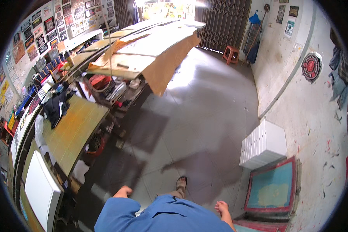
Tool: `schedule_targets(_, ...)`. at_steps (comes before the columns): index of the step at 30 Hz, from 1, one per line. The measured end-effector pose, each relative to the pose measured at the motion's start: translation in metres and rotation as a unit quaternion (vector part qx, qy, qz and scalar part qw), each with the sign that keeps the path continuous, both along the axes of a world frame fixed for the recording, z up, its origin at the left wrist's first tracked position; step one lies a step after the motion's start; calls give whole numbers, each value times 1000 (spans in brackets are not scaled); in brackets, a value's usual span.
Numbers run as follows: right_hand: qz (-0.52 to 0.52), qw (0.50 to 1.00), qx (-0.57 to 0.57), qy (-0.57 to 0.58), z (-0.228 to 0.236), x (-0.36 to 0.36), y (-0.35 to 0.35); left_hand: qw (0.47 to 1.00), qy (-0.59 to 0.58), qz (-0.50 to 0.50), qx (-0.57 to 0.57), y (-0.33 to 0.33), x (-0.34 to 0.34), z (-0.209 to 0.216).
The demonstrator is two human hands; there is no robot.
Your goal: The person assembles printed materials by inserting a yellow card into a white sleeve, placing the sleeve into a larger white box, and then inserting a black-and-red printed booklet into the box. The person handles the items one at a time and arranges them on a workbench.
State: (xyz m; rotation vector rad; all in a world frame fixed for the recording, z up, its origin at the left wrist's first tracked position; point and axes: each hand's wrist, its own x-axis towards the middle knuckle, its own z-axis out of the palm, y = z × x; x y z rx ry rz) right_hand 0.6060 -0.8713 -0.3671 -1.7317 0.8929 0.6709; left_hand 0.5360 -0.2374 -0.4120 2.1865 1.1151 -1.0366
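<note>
Red-framed panel (272,189) is the thing nearest my right hand (221,207), standing just in front of the white box (263,144), on my side of it. It looks tilted back toward the wall (274,73) that runs along the white box's right, though I cannot tell what takes its weight. A second red frame (261,226) shows farther forward of the white box, cut off by the dark rim of my view.

I judge the panel light for its size and stiff around the edge, while the flat blue-green sheet inside, with its pale patch, is probably thinner and easier to dent or tear. I would take hold of it by the two red side rails, one hand to each, and keep my fingertips off the sheet. The rails look worn, so rough spots seem likelier than slipperiness.

My right hand hangs forward and left of the white box, apart from the panel, fingers curled loosely inward; I see nothing in them, yet I cannot tell how far they close. My left hand (123,191) is much farther left of the white box, well apart from it; its fingers look bent, partly hidden past the blue sleeve, and I cannot tell whether they hold anything. Across the floor (212,116) to the white box's left is the greenish tabletop (77,129), and a reddish stool (231,55) stands well beyond the white box.
</note>
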Motion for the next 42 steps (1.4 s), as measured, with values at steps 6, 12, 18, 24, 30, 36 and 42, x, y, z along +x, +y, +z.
schedule_targets(6,154,983,-76,57,11,108,-40,995,-26,94,-22,-28,203,10)
schedule_targets(12,127,988,-85,3,7,192,-74,981,-147,-76,-105,-131,437,86)
schedule_targets(18,111,987,-96,64,-9,348,-87,966,-165,-135,-143,-169,602,46)
schedule_targets(24,114,980,-112,122,-13,524,-121,996,-57,-59,-32,-139,677,7)
schedule_targets(30,162,964,-209,1,-12,784,-95,994,-85,-46,-42,-148,789,33)
schedule_targets(36,220,954,-102,-177,0,1017,0,989,-127,-32,-72,-127,898,1)
schedule_targets(42,164,981,-71,78,10,1100,14,995,-34,-79,-46,-47,997,-71)
